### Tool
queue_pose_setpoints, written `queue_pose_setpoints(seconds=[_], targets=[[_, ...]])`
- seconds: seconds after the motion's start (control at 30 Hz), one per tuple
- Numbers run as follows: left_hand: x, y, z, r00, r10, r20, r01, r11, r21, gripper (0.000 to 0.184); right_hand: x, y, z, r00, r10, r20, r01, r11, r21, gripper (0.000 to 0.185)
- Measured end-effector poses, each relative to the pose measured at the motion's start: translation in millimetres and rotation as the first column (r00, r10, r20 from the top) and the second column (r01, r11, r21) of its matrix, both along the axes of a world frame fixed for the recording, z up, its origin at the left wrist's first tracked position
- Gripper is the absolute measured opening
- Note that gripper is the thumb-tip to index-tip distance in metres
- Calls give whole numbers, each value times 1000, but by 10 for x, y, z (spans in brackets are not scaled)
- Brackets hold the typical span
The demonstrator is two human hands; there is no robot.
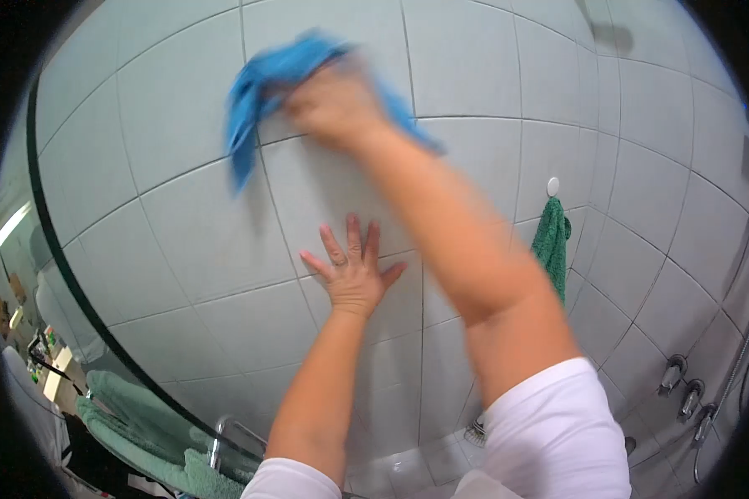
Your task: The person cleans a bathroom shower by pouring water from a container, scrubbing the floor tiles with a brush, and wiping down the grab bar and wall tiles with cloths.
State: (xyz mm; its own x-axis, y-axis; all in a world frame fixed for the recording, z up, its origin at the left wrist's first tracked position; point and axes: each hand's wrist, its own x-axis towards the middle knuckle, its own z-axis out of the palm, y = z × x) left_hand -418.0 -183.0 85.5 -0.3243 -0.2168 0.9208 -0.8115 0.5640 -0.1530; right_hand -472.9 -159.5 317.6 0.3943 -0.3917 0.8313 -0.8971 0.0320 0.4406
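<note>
My right hand [333, 104] is closed on a blue cloth [262, 83] and presses it against the white wall tiles [191, 224] at the upper middle. The hand and cloth are blurred by motion, and parts of the cloth hang out on both sides of the hand. Lower down, my left hand [354, 270] lies flat on the tiles with its fingers spread and holds nothing.
A green cloth [551, 245] hangs from a white wall hook [553, 186] on the right. Metal taps [689, 399] and a shower hose [728, 387] are at the lower right. Light green towels [141, 437] hang at the lower left beyond a dark-edged glass panel [83, 303].
</note>
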Motion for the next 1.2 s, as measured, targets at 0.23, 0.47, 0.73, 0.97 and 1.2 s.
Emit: queue_pose_setpoints(seconds=[0.23,0.47,0.73,0.97,1.2], targets=[[-1,-8,-18,999,-50,3,50,998,-45,85,-2000,111,-946,737,26,676,370,821,-435,45],[44,-9,-56,995,-102,-9,100,990,-102,48,-316,473,-3842,953,-88,291,-227,427,875,41],[-20,-48,-87,997,-78,-20,76,990,-116,48,-1671,337,-2728,734,47,678,278,889,-363,38],[-8,-47,-112,997,-68,-23,65,991,-114,50,-298,275,-4524,704,-87,705,-251,898,361,47],[-11,-77,-147,989,-137,-52,130,985,-111,50,-1522,112,-5436,50,70,996,582,808,-86,42]])
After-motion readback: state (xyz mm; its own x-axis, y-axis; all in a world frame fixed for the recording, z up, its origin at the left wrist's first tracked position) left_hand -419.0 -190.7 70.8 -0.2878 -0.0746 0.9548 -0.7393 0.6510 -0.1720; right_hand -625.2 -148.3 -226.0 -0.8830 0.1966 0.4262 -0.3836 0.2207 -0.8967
